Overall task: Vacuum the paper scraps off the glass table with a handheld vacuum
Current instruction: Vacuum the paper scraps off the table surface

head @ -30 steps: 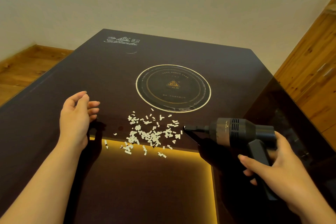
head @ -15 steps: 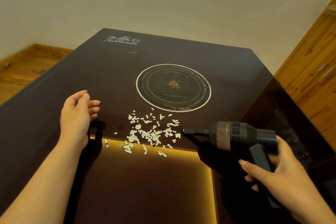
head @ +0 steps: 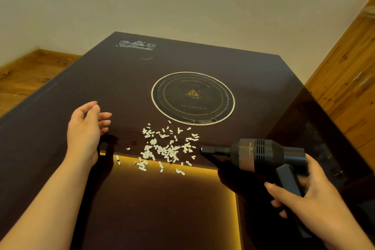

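Several small white paper scraps (head: 164, 148) lie scattered on the dark glass table (head: 113, 87), just in front of its round burner ring (head: 192, 98). My right hand (head: 310, 195) grips the handle of a black handheld vacuum (head: 257, 154). Its narrow nozzle points left, with the tip at the right edge of the scrap pile, just above the glass. My left hand (head: 86, 132) rests on its edge on the table to the left of the scraps, fingers loosely curled and holding nothing.
A yellow light strip (head: 203, 166) glows under the glass near me. White wall stands behind the table's far edge. Wooden floor (head: 26, 73) lies at the left and a wooden cabinet (head: 349, 79) at the right.
The vacuum has moved left and slightly down, bringing its nozzle tip to the right edge of the scraps. My left hand has stayed where it was.
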{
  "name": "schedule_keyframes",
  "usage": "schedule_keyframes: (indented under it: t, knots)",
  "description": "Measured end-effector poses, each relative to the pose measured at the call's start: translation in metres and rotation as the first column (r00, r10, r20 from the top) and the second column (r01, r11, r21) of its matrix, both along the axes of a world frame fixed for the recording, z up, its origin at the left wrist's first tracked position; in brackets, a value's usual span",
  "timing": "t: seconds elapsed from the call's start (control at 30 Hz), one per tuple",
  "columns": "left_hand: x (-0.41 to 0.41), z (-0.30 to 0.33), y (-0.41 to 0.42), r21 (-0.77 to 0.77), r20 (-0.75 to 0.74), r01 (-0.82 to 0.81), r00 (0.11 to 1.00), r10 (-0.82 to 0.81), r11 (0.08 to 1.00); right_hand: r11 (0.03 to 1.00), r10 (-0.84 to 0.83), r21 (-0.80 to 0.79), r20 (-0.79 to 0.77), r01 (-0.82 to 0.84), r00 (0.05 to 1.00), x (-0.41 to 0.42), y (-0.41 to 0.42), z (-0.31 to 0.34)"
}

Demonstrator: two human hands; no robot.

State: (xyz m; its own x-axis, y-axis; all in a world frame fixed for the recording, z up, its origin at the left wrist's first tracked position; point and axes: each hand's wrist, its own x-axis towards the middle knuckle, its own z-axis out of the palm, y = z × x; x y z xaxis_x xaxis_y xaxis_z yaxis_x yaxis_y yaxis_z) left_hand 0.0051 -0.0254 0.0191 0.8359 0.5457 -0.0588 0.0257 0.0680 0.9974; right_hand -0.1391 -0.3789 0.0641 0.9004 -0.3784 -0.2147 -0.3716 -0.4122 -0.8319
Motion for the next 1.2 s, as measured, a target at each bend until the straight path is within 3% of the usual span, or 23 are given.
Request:
schedule_keyframes:
  t: [1.2]
  knots:
    - [-0.002,0.001,0.0,-0.016,0.009,-0.003,1.0,0.003,1.0,0.999,0.014,0.045,-0.078,-0.01,0.997,-0.012,0.013,0.005]
